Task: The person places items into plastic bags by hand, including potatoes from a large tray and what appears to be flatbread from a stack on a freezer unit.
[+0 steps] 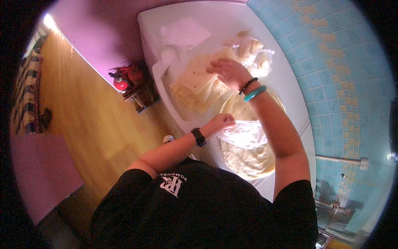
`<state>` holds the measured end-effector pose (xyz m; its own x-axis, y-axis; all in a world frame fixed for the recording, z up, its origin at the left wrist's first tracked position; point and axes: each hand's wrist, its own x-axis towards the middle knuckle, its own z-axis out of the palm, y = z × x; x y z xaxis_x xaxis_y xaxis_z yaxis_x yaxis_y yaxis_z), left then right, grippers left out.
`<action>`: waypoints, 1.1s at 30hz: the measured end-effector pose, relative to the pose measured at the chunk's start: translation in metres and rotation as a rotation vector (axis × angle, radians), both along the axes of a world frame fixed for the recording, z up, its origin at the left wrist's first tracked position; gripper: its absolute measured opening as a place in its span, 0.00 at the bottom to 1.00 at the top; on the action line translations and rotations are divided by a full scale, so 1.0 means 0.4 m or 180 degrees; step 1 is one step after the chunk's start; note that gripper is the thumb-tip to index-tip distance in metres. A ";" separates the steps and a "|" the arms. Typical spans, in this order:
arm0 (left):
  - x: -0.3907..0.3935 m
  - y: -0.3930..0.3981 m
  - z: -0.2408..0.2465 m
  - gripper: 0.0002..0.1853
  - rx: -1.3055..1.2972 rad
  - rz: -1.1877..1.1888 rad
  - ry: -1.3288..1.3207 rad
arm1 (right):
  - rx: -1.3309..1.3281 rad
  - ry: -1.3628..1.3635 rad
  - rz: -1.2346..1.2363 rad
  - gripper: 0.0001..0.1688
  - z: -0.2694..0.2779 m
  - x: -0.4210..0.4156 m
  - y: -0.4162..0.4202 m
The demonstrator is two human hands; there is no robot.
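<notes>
My left hand (pixel 220 123) has its fingers closed on the edge of a clear plastic bag (pixel 248 133). The bag lies across two round piles of flatbread, one (pixel 242 107) beyond it and one (pixel 247 160) closer to my body. Farther out, my right hand (pixel 228 73) is spread palm down over thin flatbread sheets (pixel 199 84), its fingertips at their surface. Whether it grips a sheet cannot be told. Just past that hand sits another clear plastic bag (pixel 261 59) with pale pieces in it, blurred by glare.
The white table (pixel 289 79) runs along a blue tiled wall (pixel 317 90). White sheets (pixel 186 31) lie at its far end. On the floor side stand a red fire extinguisher (pixel 120 84) and a small wooden stand (pixel 136 101) beside the table.
</notes>
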<state>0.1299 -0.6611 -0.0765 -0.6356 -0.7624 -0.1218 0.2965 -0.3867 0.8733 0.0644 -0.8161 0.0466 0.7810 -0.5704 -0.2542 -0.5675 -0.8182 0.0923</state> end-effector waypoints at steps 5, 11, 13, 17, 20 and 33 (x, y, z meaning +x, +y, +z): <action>-0.007 -0.002 0.004 0.10 -0.0329 0.0193 -0.0262 | -0.0023 -0.0751 0.0158 0.32 0.004 0.032 0.005; -0.017 -0.007 0.041 0.09 -0.0117 0.0180 -0.0351 | 0.0061 -0.1512 -0.0753 0.22 -0.058 -0.032 -0.123; -0.027 -0.012 0.050 0.09 -0.0233 0.0139 -0.0445 | 0.0522 -0.2797 -0.1693 0.20 -0.059 -0.137 -0.165; -0.001 -0.011 0.052 0.08 -0.0054 0.0180 -0.0613 | 0.2601 -0.6882 -0.2432 0.25 0.107 -0.201 0.006; -0.021 -0.010 0.064 0.08 -0.0231 0.0152 -0.0755 | 0.1593 -0.6135 -0.2981 0.32 0.217 -0.277 0.203; -0.090 -0.068 0.077 0.11 -0.0471 0.0901 -0.0808 | -0.0842 -0.2119 -0.1822 0.15 -0.170 -0.298 0.540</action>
